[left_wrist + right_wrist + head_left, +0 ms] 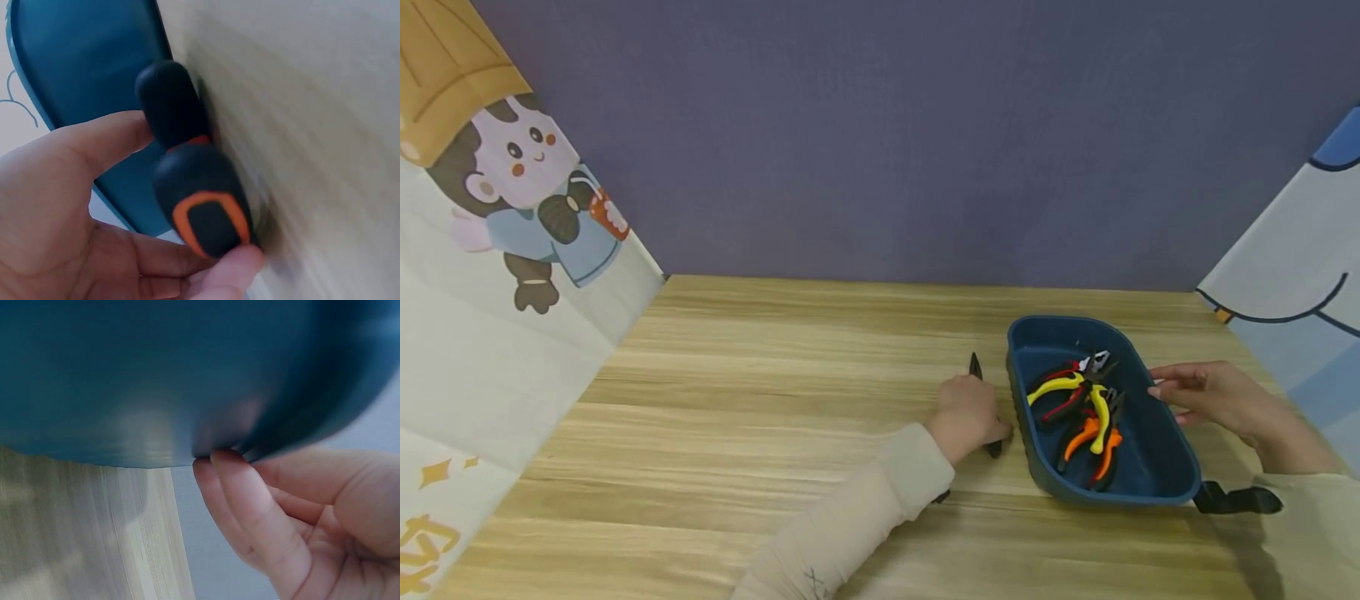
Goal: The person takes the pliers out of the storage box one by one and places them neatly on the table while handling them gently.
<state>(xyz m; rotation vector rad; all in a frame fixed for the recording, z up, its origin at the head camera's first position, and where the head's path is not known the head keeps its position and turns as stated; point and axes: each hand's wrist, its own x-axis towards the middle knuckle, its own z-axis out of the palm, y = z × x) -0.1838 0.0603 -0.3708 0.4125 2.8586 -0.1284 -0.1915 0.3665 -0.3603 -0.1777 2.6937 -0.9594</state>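
In the left wrist view, my left hand [100, 181] holds a tool by its black handles with orange trim [200, 206], thumb on one side and fingers on the other. In the head view the same black tool [975, 367] pokes out past my left hand [967, 417], low over the table left of the blue bin [1157, 467]. Its jaws are hard to make out. My right hand [1225, 404] pinches the bin's right rim, fingertips against the wall. Inside the bin lie several pliers, among them yellow-handled pliers [1101, 417] and orange-handled pliers [1082, 439].
The wood-grain table [775, 400] runs back to a dark purple wall panel [880, 142]. A black object [1236, 498] shows beside the bin's near right corner, partly hidden by the right sleeve. Cartoon-printed sheets [475, 350] flank both sides.
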